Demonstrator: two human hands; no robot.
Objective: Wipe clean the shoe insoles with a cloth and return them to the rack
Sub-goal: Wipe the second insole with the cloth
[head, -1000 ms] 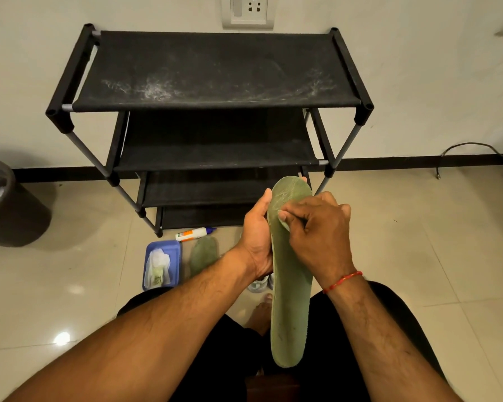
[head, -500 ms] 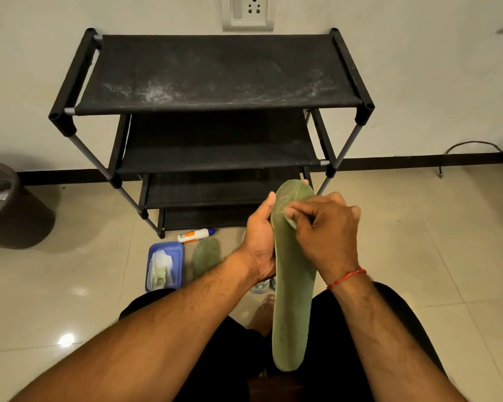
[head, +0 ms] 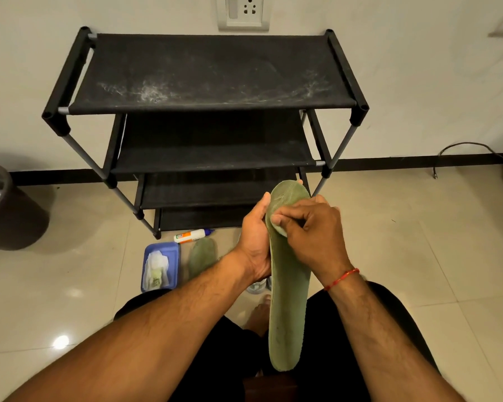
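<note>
Hands on green insole [head: 288,309], cloth [head: 279,229] pinched at toe end

Left hand [head: 254,242] grips the insole's left edge near the toe, with its thumb on the front face and its fingers wrapped behind. Right hand [head: 311,239] has its fingers curled, pinching a small pale cloth and pressing it against the insole's upper face, just beside the left thumb. A red thread [head: 341,278] is on the right wrist. The insole stands roughly upright between both hands, toe up, with its heel hanging down toward the lap. The second insole [head: 202,256] lies on the floor just left of the left hand. A blue tray [head: 174,250] holding crumpled wipes [head: 156,268] sits further left, beside it. A glue bottle [head: 190,235] lies just beyond those two. The rack [head: 209,74] stands directly beyond the hands, its top shelf dusty. A bin [head: 9,216] is well off to the left of the left hand.
</note>
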